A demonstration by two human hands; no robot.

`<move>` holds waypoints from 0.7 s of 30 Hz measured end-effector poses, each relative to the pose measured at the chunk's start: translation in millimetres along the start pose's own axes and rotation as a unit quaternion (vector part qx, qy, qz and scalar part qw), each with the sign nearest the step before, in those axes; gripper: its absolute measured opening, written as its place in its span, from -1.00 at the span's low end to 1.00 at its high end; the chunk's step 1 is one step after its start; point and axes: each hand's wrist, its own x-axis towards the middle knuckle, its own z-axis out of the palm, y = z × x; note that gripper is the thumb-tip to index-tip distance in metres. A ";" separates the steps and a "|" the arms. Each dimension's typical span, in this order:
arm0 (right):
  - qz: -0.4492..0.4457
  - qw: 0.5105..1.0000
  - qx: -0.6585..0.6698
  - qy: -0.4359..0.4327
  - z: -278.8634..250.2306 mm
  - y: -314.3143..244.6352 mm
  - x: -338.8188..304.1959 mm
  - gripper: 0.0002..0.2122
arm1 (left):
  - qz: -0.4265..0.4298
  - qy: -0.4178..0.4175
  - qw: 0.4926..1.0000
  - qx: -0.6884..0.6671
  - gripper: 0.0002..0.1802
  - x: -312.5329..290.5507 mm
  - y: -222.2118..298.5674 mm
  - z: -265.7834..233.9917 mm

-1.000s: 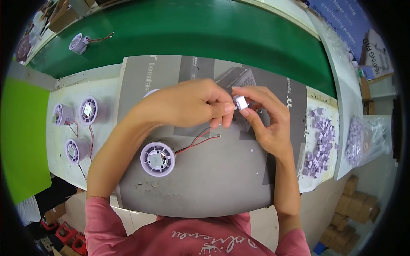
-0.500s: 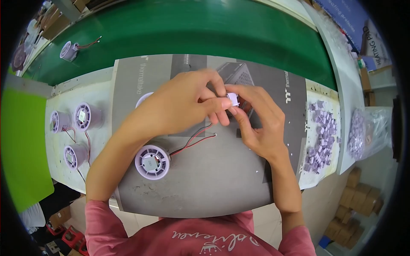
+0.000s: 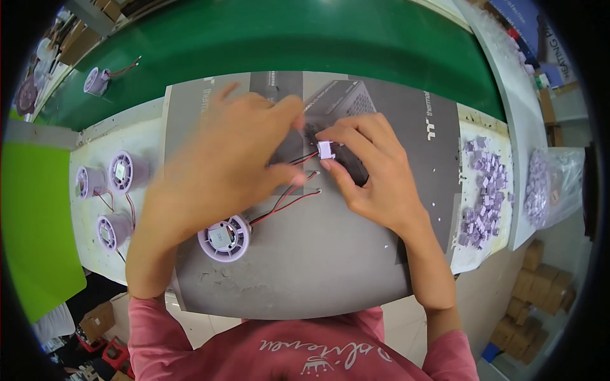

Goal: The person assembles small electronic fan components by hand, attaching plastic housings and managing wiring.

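Between the thumb and fingers of my right hand (image 3: 378, 171) is a small, boxy lilac plastic piece (image 3: 326, 150). A red and black wire pair (image 3: 304, 159) reaches that piece from the left and disappears beneath my left hand (image 3: 238, 143). My left hand is smeared by motion, but its thumb and fingers are spread with nothing seen between them. Below its wrist lies a round lilac fan-like unit (image 3: 223, 239), partly covered by my forearm. Its own red and black wires (image 3: 283, 202) stretch up and right to small white connectors. Everything here is over a grey printed cardboard sheet (image 3: 318, 267).
Several similar round lilac units (image 3: 129, 171) stand on the white surface at left. Another unit (image 3: 96, 81) sits on the green belt (image 3: 267, 38) beyond. A heap of small lilac pieces (image 3: 486, 193) lies at right, beside a clear plastic bag (image 3: 553, 190) of lilac parts.
My left hand has come away from the lilac piece and moved left, its fingers spreading. My right hand has shifted slightly left, still pinching the piece.
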 end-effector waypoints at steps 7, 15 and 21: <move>0.005 0.998 -0.037 -0.058 0.9 -5.6 -3.2 -0.72 | -0.035 -0.097 0.992 0.079 -0.30 -15.4 0.8 -38.9; 0.037 0.998 -0.051 -0.022 3.6 -7.6 -3.4 -0.73 | -0.058 -0.068 0.992 0.090 -0.47 -2.0 -5.4 -13.6; 0.059 0.997 -0.056 -0.004 5.0 -2.5 -4.1 -0.76 | -0.068 -0.005 0.996 0.064 -0.44 5.8 1.4 0.5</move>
